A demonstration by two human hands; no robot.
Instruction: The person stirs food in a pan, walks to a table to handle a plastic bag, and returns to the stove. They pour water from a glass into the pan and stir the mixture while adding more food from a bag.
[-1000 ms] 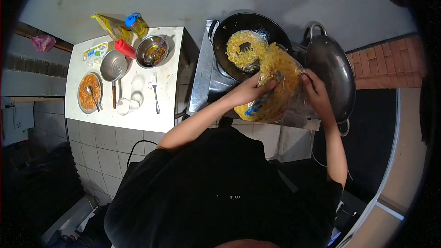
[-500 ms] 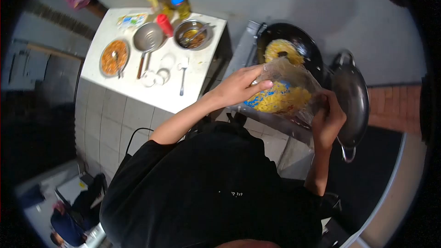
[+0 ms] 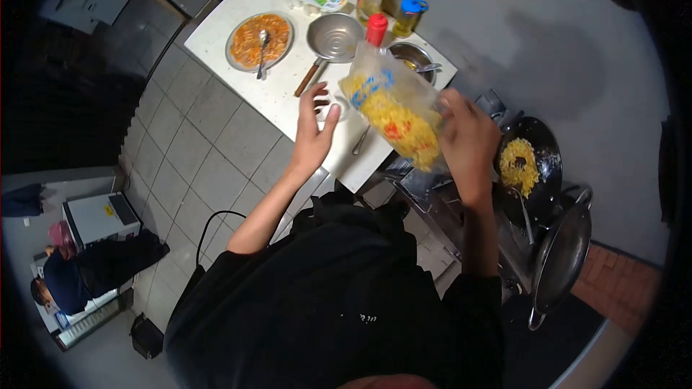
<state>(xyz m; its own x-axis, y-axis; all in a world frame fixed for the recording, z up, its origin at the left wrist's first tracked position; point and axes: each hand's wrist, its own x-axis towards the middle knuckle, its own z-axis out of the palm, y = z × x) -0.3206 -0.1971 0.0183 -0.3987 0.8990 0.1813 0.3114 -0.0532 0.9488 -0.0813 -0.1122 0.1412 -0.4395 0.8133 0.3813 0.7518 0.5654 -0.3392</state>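
Observation:
My right hand (image 3: 468, 140) grips one side of a clear plastic bag (image 3: 396, 108), holding it up between the table and the stove. Blue and red print marks the bag, and yellow noodle-like pieces fill much of it. To the bag's left, my left hand (image 3: 313, 133) is open, thumb and fingers apart, holding nothing. A black wok (image 3: 551, 162) on the stove at right contains yellow food (image 3: 519, 162) of similar colour. A metal utensil (image 3: 528, 225) rests in that wok, handle toward me.
On the white table (image 3: 216, 32) are a plate of orange-red food (image 3: 249, 43), a saucepan (image 3: 335, 37), a metal bowl (image 3: 414, 54), a red-capped bottle (image 3: 376, 27) and oil containers. An empty wok (image 3: 562, 266) leans at right. Another person (image 3: 72, 277) is at lower left.
The bag has moved left from in front of the wok to over the table edge. My left hand has let go of it. The view has turned, showing more of the table and floor.

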